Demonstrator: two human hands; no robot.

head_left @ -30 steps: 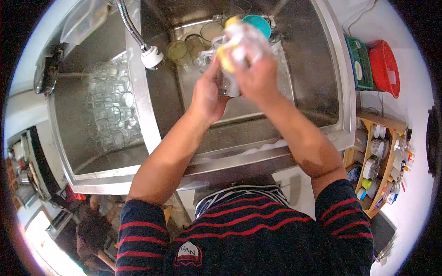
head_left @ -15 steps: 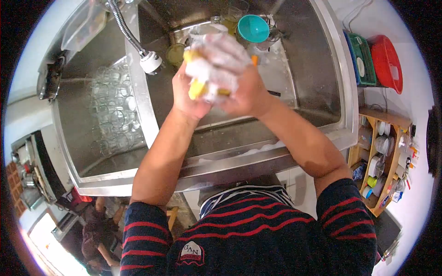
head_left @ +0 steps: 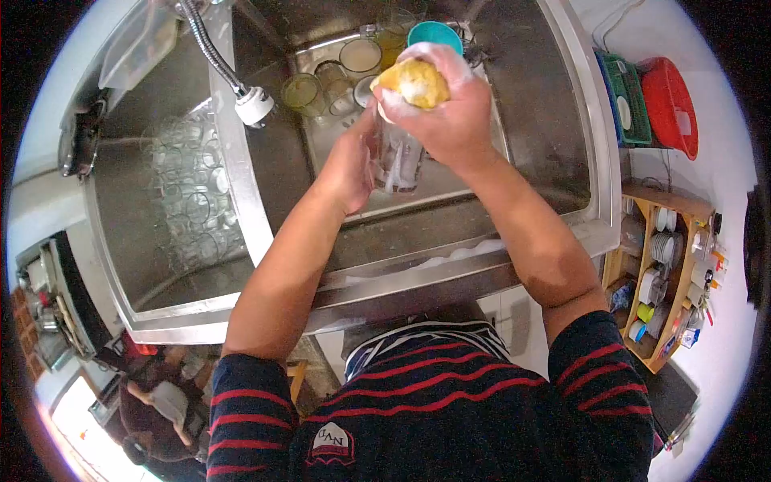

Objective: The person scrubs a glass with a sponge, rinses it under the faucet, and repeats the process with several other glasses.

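Note:
My left hand (head_left: pixel 356 165) is closed around the side of a clear drinking glass (head_left: pixel 399 165), which has white suds on it. In my right hand (head_left: pixel 462 120) is a foamy yellow sponge (head_left: pixel 418 83), squeezed above the glass near its upper end. Suds cover the right fingers. Whether the sponge touches the glass is hard to tell. Beyond my hands, several glasses (head_left: pixel 361 55) stand in the right basin (head_left: pixel 554 96). A teal bowl (head_left: pixel 434 36) sits behind the sponge, partly hidden by my right hand.
Many clear glasses (head_left: pixel 197 205) fill part of the left basin (head_left: pixel 120 217). A flexible tap with a white head (head_left: pixel 254 106) hangs over the divider. Red (head_left: pixel 671 108) and green baskets (head_left: pixel 630 96) stand at right, above a wooden dish rack (head_left: pixel 658 273). Another person (head_left: pixel 161 410) is at lower left.
My right hand has lifted with the sponge toward the far side, uncovering the glass in my left hand. More glasses in the basin now show. The other person has shifted.

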